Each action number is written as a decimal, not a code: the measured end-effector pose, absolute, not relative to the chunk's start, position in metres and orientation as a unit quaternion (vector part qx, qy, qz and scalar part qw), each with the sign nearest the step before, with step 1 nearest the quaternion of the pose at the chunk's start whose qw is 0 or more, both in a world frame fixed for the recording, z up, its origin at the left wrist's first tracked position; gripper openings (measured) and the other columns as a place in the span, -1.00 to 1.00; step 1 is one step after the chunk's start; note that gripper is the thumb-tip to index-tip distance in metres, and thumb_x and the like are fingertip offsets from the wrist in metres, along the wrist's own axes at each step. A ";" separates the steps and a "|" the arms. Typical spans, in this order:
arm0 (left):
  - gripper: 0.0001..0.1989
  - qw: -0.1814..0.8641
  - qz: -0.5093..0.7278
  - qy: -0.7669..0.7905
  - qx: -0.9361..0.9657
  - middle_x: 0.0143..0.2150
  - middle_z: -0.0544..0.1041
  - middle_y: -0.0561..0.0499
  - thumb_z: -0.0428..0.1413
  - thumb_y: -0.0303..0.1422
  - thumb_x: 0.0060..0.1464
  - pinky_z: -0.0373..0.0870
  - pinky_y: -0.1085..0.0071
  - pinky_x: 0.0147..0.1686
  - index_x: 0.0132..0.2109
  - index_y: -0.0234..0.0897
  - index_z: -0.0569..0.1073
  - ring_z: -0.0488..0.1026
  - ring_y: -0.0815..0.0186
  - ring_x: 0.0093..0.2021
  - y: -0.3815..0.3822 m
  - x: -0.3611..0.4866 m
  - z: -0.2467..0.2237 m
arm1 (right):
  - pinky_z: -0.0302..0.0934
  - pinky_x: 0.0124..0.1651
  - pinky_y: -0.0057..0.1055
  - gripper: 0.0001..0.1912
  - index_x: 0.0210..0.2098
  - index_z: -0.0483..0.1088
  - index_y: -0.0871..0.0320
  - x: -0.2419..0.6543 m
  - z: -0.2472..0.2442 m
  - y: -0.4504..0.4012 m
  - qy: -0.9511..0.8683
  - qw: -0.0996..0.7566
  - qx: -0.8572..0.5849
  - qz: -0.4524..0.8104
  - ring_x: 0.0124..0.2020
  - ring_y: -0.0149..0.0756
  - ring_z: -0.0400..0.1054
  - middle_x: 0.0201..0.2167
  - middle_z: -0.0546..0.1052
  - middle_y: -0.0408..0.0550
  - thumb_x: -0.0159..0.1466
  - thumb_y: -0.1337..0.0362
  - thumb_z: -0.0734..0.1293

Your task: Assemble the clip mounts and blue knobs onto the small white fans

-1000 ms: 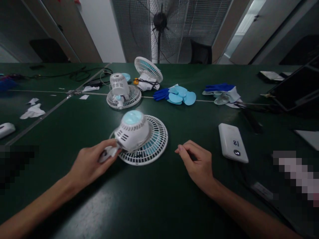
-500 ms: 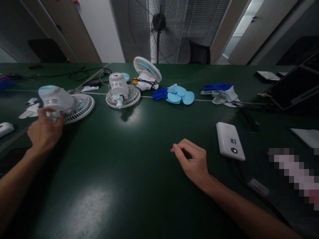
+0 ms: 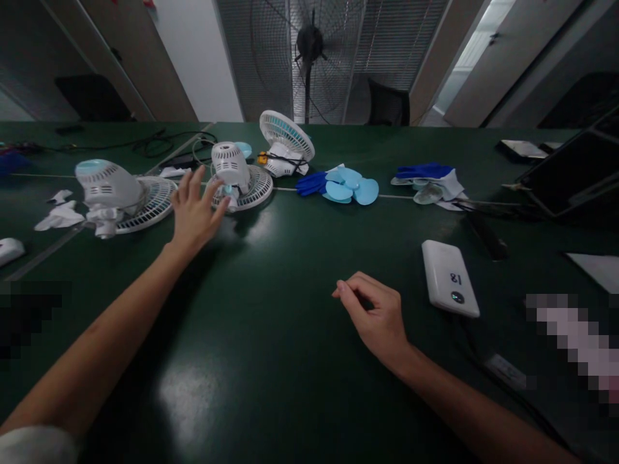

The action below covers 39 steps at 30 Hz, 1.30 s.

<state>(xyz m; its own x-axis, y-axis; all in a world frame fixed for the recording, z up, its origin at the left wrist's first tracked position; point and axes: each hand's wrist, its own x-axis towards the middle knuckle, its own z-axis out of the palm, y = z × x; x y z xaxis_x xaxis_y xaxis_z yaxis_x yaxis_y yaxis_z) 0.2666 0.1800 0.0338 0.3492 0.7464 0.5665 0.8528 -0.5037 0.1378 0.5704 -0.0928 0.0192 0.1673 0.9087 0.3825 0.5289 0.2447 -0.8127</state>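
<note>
My left hand point(image 3: 196, 212), fingers spread and holding nothing, reaches up to the middle white fan point(image 3: 231, 164), which lies grille-down on the table. Its fingertips overlap the near side of that fan; I cannot tell whether they touch. Left of the hand is another white fan point(image 3: 109, 183), also face down, with its neck toward me. A third fan point(image 3: 285, 142) leans tilted behind, a dark cord wrapped round its base. My right hand point(image 3: 374, 309) is loosely closed over the table, thumb against the curled fingers, with nothing visible in it.
The green table point(image 3: 271, 361) holds light-blue fan blades point(image 3: 351, 185) on a blue glove point(image 3: 311, 183), more gloves point(image 3: 428, 180), a white power bank point(image 3: 449, 278) with a cable, and crumpled white paper point(image 3: 60, 216). A dark monitor point(image 3: 575, 161) stands at right.
My left hand has let go of the left fan and moved right to the middle fan, its fingers now spread. The left fan's neck is uncovered. My right hand has stayed put.
</note>
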 end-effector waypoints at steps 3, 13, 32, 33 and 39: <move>-0.59 0.051 -0.326 -0.513 -0.792 0.42 0.24 -0.28 -0.03 -0.27 0.40 0.24 -0.08 0.27 0.29 -0.31 0.34 0.25 -0.12 0.35 0.191 0.288 0.020 | 0.13 -0.44 -0.40 -0.71 -0.40 0.50 0.12 0.571 0.021 -0.093 -0.609 0.493 -0.587 0.202 -0.51 -0.41 0.28 -0.49 0.42 -0.18 0.45 0.23 0.31; -0.57 0.090 -0.359 -0.518 -0.771 0.29 0.40 -0.22 0.04 -0.22 0.32 0.11 -0.10 0.34 0.25 -0.26 0.39 0.22 -0.13 0.32 0.192 0.276 0.015 | 0.14 -0.42 -0.40 -0.71 -0.39 0.51 0.12 0.572 0.020 -0.092 -0.602 0.483 -0.595 0.225 -0.49 -0.40 0.30 -0.48 0.43 -0.18 0.45 0.22 0.31; -0.59 -0.030 -0.409 -0.523 -0.747 0.17 0.35 -0.23 0.07 -0.29 0.23 0.51 0.12 0.06 0.20 -0.23 0.34 0.41 0.00 0.17 0.206 0.284 0.008 | 0.13 -0.47 -0.43 -0.68 -0.40 0.51 0.11 0.572 0.019 -0.090 -0.599 0.471 -0.603 0.236 -0.53 -0.41 0.28 -0.51 0.43 -0.18 0.45 0.18 0.29; -0.62 -0.038 -0.407 -0.520 -0.750 0.15 0.36 -0.22 0.08 -0.30 0.22 0.52 0.12 0.06 0.17 -0.23 0.35 0.41 0.00 0.16 0.205 0.286 0.008 | 0.14 -0.48 -0.43 -0.68 -0.40 0.50 0.11 0.572 0.019 -0.090 -0.599 0.471 -0.603 0.237 -0.53 -0.41 0.29 -0.51 0.43 -0.18 0.45 0.18 0.29; -0.76 -0.073 -0.393 -0.488 -0.776 0.11 0.35 -0.17 0.09 -0.28 0.26 0.55 0.24 -0.05 0.03 -0.25 0.40 0.45 0.10 0.05 0.168 0.304 0.008 | 0.26 -0.41 -0.40 -0.76 -0.25 0.53 0.09 0.572 0.020 -0.089 -0.615 0.443 -0.619 0.206 -0.37 -0.33 0.39 -0.31 0.52 -0.09 0.47 0.20 0.26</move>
<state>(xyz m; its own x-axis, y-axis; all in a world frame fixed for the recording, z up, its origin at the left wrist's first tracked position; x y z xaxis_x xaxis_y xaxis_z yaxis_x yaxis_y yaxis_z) 0.3036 0.1679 0.0079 0.2162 0.8143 0.5387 0.6998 -0.5140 0.4960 0.5716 -0.0887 0.0195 0.1590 0.9440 0.2891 0.5782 0.1483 -0.8023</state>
